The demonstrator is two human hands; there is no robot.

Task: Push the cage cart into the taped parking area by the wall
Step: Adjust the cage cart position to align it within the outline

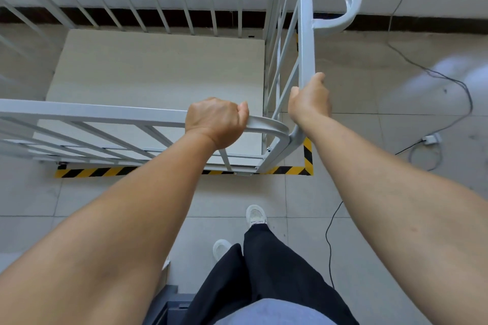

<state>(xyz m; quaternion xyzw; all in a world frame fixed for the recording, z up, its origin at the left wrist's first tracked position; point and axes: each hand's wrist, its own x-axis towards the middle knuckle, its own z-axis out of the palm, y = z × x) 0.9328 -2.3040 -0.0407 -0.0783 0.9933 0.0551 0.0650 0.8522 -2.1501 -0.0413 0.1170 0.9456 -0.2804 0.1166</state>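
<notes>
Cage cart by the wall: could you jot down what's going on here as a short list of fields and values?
scene: a person stands behind a white cage cart near a wall
left hand: closed around the cart's near top rail
right hand: closed around the right side rail
cart floor: pale board, nothing on it
parking mark: yellow and black floor tape, its corner showing at the cart's near right base
position: cart base lies just inside the near tape line
floor: grey tiles, black cable on the right
</notes>
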